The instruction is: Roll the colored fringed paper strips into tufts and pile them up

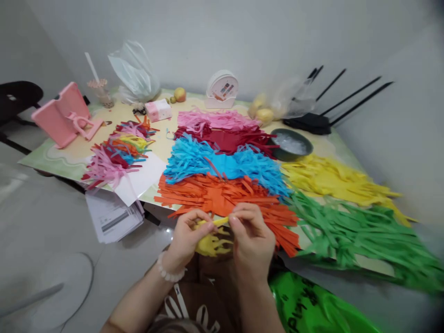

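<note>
Between my two hands, over my lap in front of the table edge, is a yellow fringed strip (210,244). My left hand (189,238) pinches its gathered part, and yellow fringe hangs below the fingers. My right hand (250,236) pinches the other end, with a narrow yellow band stretched between both hands. Just beyond lies a stack of orange fringed strips (218,200). Behind it are blue (227,164), dark red (225,140) and pink fringed strips (217,120). To the right spread yellow strips (333,178) and green strips (360,231).
Mixed-colour fringed bundles (120,150) lie left, near a pink stand (65,118) and white papers (114,219) at the table edge. A dark bowl (291,144), a black router-like box with antennas (308,123) and a white round device (222,89) stand behind. A green bag (312,307) is below right.
</note>
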A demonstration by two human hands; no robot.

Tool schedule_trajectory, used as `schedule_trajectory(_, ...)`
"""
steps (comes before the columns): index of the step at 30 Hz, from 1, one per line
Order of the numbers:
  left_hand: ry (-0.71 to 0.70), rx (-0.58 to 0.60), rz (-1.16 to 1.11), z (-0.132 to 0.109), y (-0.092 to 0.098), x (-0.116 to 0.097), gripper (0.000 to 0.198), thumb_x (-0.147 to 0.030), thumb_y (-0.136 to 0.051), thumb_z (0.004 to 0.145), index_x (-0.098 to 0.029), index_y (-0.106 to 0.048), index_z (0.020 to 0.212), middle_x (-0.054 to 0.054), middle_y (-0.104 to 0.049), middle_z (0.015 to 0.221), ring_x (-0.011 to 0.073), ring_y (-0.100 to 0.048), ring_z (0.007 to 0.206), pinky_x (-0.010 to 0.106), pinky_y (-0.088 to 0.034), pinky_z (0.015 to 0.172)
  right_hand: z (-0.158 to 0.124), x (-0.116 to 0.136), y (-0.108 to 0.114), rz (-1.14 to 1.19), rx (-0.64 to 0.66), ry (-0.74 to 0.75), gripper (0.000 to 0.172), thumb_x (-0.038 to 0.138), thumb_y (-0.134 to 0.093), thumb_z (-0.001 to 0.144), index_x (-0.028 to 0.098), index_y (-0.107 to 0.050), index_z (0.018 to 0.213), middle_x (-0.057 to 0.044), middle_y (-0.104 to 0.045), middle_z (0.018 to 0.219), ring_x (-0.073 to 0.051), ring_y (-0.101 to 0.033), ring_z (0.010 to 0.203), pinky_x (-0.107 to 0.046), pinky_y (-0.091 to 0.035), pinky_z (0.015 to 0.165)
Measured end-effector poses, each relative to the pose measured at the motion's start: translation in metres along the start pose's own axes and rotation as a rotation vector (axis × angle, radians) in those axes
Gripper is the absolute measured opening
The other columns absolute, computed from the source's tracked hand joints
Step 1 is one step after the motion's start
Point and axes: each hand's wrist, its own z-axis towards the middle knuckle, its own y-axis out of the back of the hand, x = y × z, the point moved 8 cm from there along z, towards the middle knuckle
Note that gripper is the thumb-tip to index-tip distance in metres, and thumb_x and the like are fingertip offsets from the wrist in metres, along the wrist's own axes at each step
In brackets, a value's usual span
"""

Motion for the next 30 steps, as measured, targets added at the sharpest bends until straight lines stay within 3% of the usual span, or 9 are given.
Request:
schedule_trajectory(3, 0.04, 0.001, 0.015, -0.007, 0.018, -0.002, 0.037, -0.044, -0.085, 0.065, -0.014, -0.064, 0.072, 0.001, -0.065, 0.061, 0.01, -0.057, 0.055, 0.02, -0.045, 0.057, -0.01, -0.012, -0.006, 0.041, 0.047, -0.089, 0.005, 0.021, -0.071, 0.082, 0.023, -0.069, 0.078, -0.002, -0.058, 0.091, -0.016, -0.057, 0.082, -0.027, -0.047, 0.069)
schedule_trajectory(5, 0.048, -0.112, 0.136, -0.018, 0.06, -0.027, 0.039, -0.046, -0.084, 0.065, -0.014, -0.064, 0.074, 0.001, -0.066, 0.063, 0.0104, -0.055, 0.053, 0.021, -0.043, 0.053, -0.018, -0.026, -0.01, 0.078, 0.148, -0.189, 0.008, 0.023, -0.07, 0.084, 0.025, -0.071, 0.091, -0.002, -0.061, 0.093, -0.015, -0.057, 0.079, -0.028, -0.048, 0.071)
schedule_trajectory(7, -0.078, -0.383, 0.346, -0.04, 0.123, -0.081, 0.039, -0.048, -0.082, 0.066, -0.015, -0.065, 0.078, 0.002, -0.068, 0.068, 0.0128, -0.058, 0.055, 0.023, -0.044, 0.053, -0.024, -0.039, -0.007, 0.122, 0.188, -0.262, 0.018, 0.027, -0.068, 0.087, 0.027, -0.07, 0.104, -0.002, -0.063, 0.092, -0.014, -0.056, 0.074, -0.028, -0.048, 0.072)
schedule_trajectory(9, -0.455, -0.776, 0.632, -0.077, 0.178, -0.164, 0.036, -0.049, -0.078, 0.071, -0.018, -0.068, 0.084, 0.003, -0.07, 0.08, 0.0169, -0.062, 0.069, 0.028, -0.05, 0.065, -0.028, -0.052, -0.001, 0.147, 0.167, -0.307, 0.019, 0.031, -0.066, 0.089, 0.027, -0.069, 0.107, -0.002, -0.065, 0.091, -0.012, -0.055, 0.068, -0.028, -0.048, 0.069)
schedule_trajectory(12, -0.88, -1.083, 1.234, -0.102, 0.199, -0.243, 0.023, -0.042, -0.073, 0.08, -0.02, -0.072, 0.088, 0.005, -0.068, 0.107, 0.0253, -0.058, 0.11, 0.044, -0.041, 0.104, -0.034, -0.067, -0.001, 0.139, 0.152, -0.364, 0.017, 0.035, -0.068, 0.087, 0.026, -0.069, 0.101, -0.002, -0.067, 0.089, -0.012, -0.055, 0.065, -0.027, -0.047, 0.064)
schedule_trajectory(17, -0.649, -0.53, 1.578, 0.007, 0.209, -0.211, 0.015, -0.03, -0.063, 0.088, -0.019, -0.073, 0.088, 0.008, -0.067, 0.11, 0.0239, -0.057, 0.111, 0.043, -0.038, 0.105, -0.039, -0.072, -0.005, 0.086, 0.176, -0.385, 0.019, 0.037, -0.07, 0.085, 0.025, -0.07, 0.099, -0.004, -0.069, 0.089, -0.014, -0.056, 0.065, -0.029, -0.049, 0.064)
schedule_trajectory(21, -0.516, -0.396, 1.641, 0.063, 0.221, -0.18, 0.018, -0.032, -0.065, 0.085, -0.017, -0.074, 0.085, 0.009, -0.069, 0.103, 0.0237, -0.058, 0.104, 0.04, -0.042, 0.099, -0.037, -0.069, 0.014, 0.008, 0.138, -0.365, 0.019, 0.04, -0.069, 0.085, 0.024, -0.071, 0.095, -0.004, -0.067, 0.082, -0.016, -0.057, 0.066, -0.029, -0.05, 0.066)
schedule_trajectory(25, -0.469, -0.329, 1.699, 0.065, 0.216, -0.196, 0.024, -0.037, -0.064, 0.083, -0.017, -0.075, 0.088, 0.009, -0.07, 0.104, 0.0254, -0.057, 0.107, 0.041, -0.04, 0.101, -0.037, -0.066, 0.042, -0.063, 0.12, -0.344, 0.021, 0.042, -0.069, 0.084, 0.024, -0.073, 0.092, -0.006, -0.069, 0.084, -0.017, -0.058, 0.063, -0.03, -0.05, 0.06)
schedule_trajectory(30, -0.616, -0.283, 1.619, 0.03, 0.168, -0.228, 0.022, -0.038, -0.072, 0.069, -0.019, -0.073, 0.083, 0.013, -0.071, 0.103, 0.0369, -0.058, 0.111, 0.055, -0.038, 0.103, -0.028, -0.044, 0.107, -0.257, 0.042, -0.183, 0.018, 0.039, -0.065, 0.086, 0.024, -0.073, 0.087, -0.005, -0.07, 0.078, -0.018, -0.061, 0.061, -0.03, -0.052, 0.059)
